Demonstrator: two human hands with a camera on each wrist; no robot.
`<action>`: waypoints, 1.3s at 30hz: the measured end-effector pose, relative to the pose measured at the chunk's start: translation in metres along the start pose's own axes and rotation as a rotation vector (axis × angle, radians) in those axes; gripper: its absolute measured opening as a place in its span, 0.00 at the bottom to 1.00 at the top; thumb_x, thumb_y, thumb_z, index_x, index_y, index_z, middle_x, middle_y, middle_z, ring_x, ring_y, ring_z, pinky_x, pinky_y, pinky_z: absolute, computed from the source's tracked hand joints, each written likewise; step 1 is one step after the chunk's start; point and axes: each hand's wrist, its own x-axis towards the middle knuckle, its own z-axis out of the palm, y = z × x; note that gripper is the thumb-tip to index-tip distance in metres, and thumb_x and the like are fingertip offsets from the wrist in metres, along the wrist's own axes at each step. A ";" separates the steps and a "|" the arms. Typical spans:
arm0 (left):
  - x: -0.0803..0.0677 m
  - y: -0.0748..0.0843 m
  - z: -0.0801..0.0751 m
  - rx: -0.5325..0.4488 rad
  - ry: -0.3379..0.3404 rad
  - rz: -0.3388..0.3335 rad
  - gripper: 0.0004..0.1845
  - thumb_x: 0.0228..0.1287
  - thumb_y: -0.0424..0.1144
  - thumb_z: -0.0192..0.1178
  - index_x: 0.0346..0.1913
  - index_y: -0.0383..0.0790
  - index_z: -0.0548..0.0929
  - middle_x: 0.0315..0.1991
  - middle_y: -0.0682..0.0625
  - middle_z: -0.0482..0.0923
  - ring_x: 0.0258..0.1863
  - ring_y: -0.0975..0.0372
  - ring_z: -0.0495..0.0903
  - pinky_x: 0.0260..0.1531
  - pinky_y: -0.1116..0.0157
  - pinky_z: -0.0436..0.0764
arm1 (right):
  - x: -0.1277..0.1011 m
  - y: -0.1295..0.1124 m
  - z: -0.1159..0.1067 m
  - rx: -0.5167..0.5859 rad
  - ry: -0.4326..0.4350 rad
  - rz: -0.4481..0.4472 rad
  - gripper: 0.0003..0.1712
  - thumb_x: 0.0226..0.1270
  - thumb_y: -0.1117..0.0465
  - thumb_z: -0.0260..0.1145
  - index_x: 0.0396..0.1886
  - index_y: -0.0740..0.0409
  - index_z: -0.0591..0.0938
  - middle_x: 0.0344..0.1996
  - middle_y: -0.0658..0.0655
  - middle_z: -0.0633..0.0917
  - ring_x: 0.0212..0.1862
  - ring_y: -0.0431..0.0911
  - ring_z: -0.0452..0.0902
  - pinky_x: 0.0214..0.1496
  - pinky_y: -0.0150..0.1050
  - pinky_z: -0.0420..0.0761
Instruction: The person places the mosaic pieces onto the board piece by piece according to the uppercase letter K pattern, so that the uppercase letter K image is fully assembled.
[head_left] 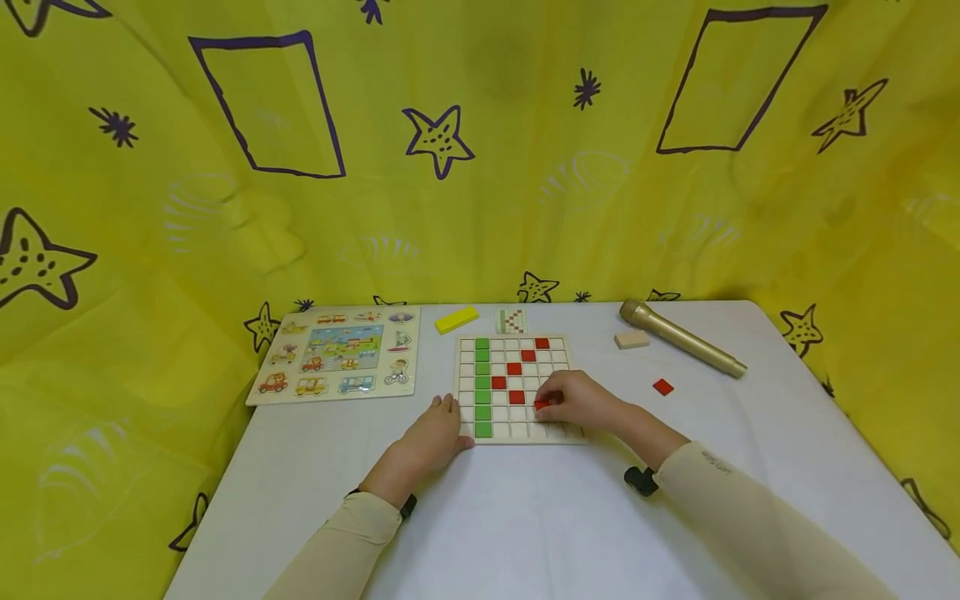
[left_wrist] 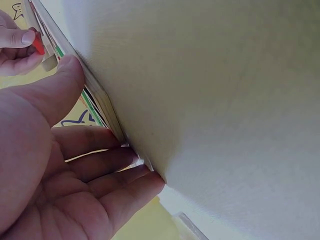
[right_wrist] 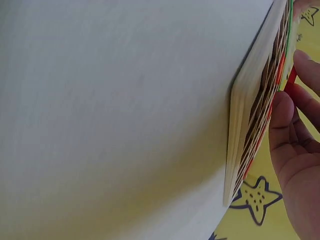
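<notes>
At the centre of the head view, a wooden grid board (head_left: 517,387) lay on the white surface (head_left: 525,517), with a green column and a diagonal of red squares set into it. The right hand (head_left: 581,402) rested over the board's lower right cells, its grip pinching a red tile (head_left: 541,405) between thumb and fingertips. The left hand (head_left: 431,437) lay with its grip spread, straight fingers pressed against the board's lower left edge. A loose red tile (head_left: 663,387) sat to the right, below a gold microphone (head_left: 681,337). A vehicle puzzle (head_left: 337,354) occupied the left.
</notes>
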 end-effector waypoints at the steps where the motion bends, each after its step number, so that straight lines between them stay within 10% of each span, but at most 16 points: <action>1: 0.000 0.000 0.000 -0.001 -0.003 -0.003 0.41 0.71 0.51 0.61 0.69 0.16 0.64 0.70 0.26 0.64 0.71 0.38 0.63 0.70 0.53 0.67 | 0.001 -0.001 0.002 -0.005 -0.003 -0.006 0.10 0.61 0.57 0.77 0.39 0.55 0.89 0.32 0.45 0.81 0.35 0.42 0.73 0.36 0.34 0.77; 22: 0.000 0.000 0.000 0.007 -0.010 -0.012 0.41 0.71 0.51 0.61 0.69 0.17 0.64 0.70 0.27 0.63 0.71 0.39 0.62 0.70 0.53 0.66 | 0.006 -0.009 0.015 -0.107 0.009 0.011 0.11 0.59 0.56 0.78 0.38 0.55 0.88 0.33 0.46 0.81 0.37 0.42 0.73 0.43 0.38 0.78; 39: 0.002 -0.001 0.002 0.005 -0.016 -0.016 0.41 0.71 0.52 0.61 0.69 0.17 0.64 0.70 0.28 0.63 0.72 0.39 0.62 0.70 0.53 0.66 | -0.020 0.016 -0.015 -0.030 0.103 0.073 0.09 0.65 0.64 0.73 0.44 0.60 0.87 0.34 0.48 0.82 0.37 0.45 0.74 0.40 0.39 0.78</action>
